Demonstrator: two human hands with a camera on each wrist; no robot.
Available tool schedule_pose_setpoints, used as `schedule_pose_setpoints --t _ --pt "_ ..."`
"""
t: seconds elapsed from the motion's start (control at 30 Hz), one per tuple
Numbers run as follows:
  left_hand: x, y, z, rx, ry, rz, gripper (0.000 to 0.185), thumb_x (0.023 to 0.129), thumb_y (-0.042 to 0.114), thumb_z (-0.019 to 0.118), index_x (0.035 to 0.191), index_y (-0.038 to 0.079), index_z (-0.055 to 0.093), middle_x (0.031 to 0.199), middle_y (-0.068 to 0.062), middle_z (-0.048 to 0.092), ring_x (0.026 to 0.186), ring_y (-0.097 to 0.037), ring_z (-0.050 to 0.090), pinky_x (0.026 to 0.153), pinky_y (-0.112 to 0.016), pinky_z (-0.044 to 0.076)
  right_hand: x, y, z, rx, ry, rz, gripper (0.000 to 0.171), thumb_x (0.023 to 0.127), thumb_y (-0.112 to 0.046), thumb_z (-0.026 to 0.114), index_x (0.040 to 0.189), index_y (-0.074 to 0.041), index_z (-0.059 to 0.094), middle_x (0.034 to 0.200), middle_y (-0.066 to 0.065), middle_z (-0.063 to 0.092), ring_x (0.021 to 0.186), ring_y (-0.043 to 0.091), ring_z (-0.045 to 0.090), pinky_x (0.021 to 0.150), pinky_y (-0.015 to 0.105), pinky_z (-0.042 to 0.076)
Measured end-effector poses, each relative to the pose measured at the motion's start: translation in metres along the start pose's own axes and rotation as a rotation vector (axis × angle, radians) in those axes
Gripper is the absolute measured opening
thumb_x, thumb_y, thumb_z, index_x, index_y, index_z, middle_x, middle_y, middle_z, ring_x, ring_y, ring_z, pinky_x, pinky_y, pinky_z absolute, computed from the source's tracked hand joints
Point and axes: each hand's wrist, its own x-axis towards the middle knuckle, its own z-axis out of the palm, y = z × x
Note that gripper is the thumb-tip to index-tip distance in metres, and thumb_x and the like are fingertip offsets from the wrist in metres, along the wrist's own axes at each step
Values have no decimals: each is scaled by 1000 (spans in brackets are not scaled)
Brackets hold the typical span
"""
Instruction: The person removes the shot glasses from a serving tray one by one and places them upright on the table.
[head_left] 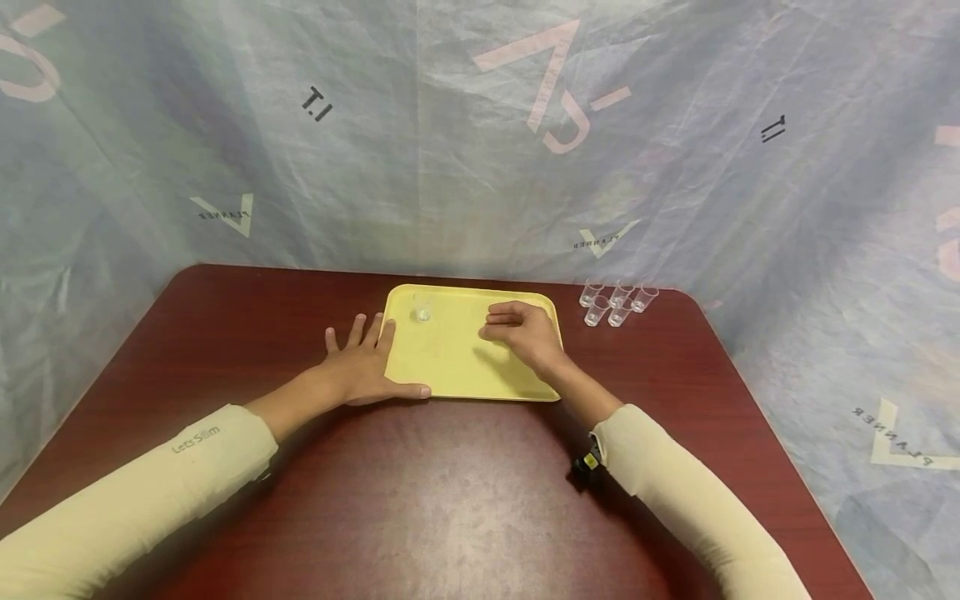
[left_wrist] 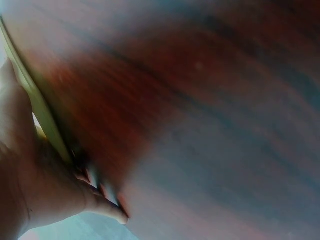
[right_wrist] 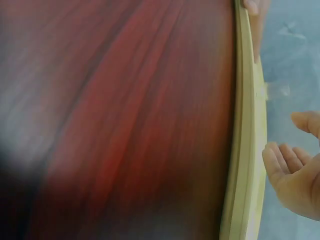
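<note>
A yellow tray [head_left: 450, 358] lies on the table, with one small clear cup [head_left: 423, 312] standing near its back left corner. My left hand [head_left: 362, 367] has its fingers spread at the tray's left edge, and its thumb reaches along the front edge. In the left wrist view that hand [left_wrist: 45, 185] lies against the tray's rim [left_wrist: 42, 110]. Over the right part of the tray hovers my right hand [head_left: 528, 335], its shadow falling on the yellow surface. The right wrist view shows this hand [right_wrist: 297, 172] with thumb and loosely bent fingers apart, nothing between them.
Several clear cups [head_left: 597, 311] stand grouped on the table to the right of the tray, near the back right corner. The dark red table [head_left: 420, 492] reaches back to a grey printed curtain [head_left: 420, 150], which also hangs along both sides.
</note>
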Motion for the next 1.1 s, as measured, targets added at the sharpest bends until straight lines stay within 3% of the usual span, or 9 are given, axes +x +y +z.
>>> schedule_pose_setpoints --t 0.27,0.73,1.1 --pt "0 1 -1 -7 1 -4 156 78 109 58 182 7 2 191 -18 -10 176 -51 -12 129 -89 -9 12 -14 34 4 -70 1 54 98 -14 87 147 3 71 140 23 78 132 37 75 111 49 62" --pt "-1 4 0 11 10 6 156 77 110 55 183 7 3 191 -18 -8 176 -52 -9 128 -89 -7 36 -25 68 -4 -70 23 62 97 -24 91 151 -2 68 146 17 76 136 34 73 113 50 61" --pt "-2 3 -2 -2 1 -3 155 79 108 57 182 6 2 191 -20 -9 176 -52 -10 128 -89 -7 47 -27 85 34 -51 44 58 96 -16 91 149 -6 72 147 16 75 139 35 72 116 52 59"
